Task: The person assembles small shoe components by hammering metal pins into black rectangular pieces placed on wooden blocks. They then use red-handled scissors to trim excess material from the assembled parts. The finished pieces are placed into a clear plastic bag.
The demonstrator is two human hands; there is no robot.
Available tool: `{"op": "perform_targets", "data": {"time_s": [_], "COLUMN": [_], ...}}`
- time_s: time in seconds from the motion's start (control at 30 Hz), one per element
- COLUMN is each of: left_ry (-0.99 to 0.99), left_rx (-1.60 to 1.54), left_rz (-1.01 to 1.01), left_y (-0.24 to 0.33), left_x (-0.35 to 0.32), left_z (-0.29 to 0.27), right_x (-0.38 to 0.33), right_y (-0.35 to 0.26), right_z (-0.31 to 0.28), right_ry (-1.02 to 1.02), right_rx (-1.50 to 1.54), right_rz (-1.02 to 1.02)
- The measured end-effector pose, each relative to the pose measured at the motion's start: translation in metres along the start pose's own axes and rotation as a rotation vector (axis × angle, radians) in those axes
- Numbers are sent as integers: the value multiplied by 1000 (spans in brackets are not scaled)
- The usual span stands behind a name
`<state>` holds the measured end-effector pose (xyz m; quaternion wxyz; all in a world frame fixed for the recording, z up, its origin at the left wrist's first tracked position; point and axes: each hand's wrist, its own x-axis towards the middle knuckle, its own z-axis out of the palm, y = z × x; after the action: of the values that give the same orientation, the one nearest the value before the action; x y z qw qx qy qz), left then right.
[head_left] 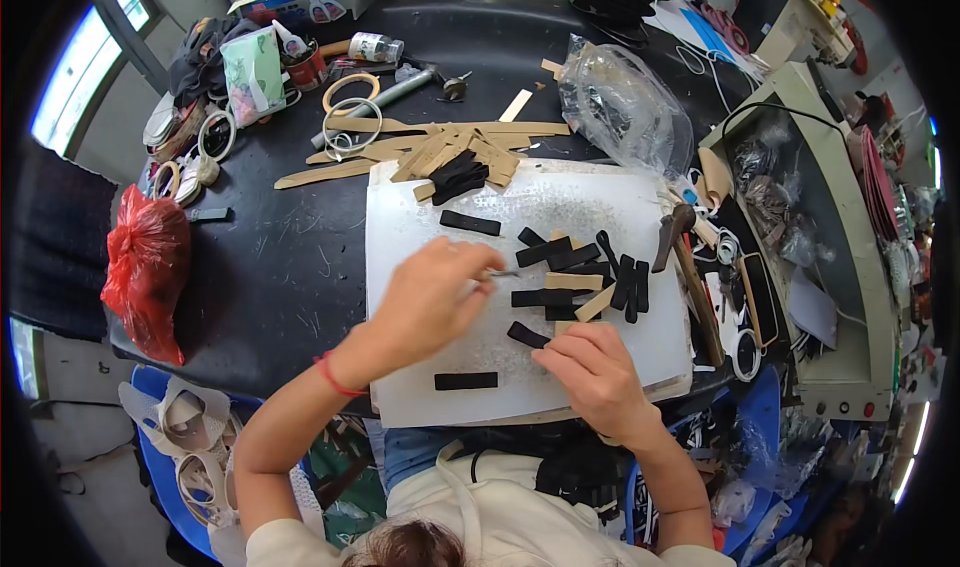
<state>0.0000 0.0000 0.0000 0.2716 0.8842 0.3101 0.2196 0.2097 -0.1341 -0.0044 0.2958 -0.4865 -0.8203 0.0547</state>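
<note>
My left hand (430,285), with a red cord at the wrist, is closed around a slim metal tool (500,274). Its tip points right over the white board (410,407); its exact kind is hard to make out. My right hand (592,379) pinches the right end of a short black strap (526,335) at the board's near side. Just beyond it lie several loose black straps (545,251) and tan strips (573,281), some overlapping. Apart from these, one black strap (470,223) lies beyond my left hand and another black strap (466,381) lies near the front edge.
Tan strips (420,152) and a black bundle (460,177) are piled at the board's far edge. Beyond stand a hammer (400,95) and rings (352,117). A clear plastic bag (625,107) lies far right, a red bag (150,267) left, a grey machine (850,367) right.
</note>
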Motion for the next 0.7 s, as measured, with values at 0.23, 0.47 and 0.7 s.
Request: {"op": "perform_targets", "data": {"time_s": [0.23,0.47,0.7], "left_ry": [79,283,563], "left_rx": [-14,-74,28], "left_rz": [105,24,-385], "left_y": [18,-1,-19], "left_x": [9,-3,-82], "left_z": [28,-6,-69], "right_x": [-11,11,67], "right_y": [-11,-27,-71], "right_z": [4,30,80], "right_ry": [24,150,-4], "right_rx": [-100,-115,251], "right_rz": [192,322,105]}}
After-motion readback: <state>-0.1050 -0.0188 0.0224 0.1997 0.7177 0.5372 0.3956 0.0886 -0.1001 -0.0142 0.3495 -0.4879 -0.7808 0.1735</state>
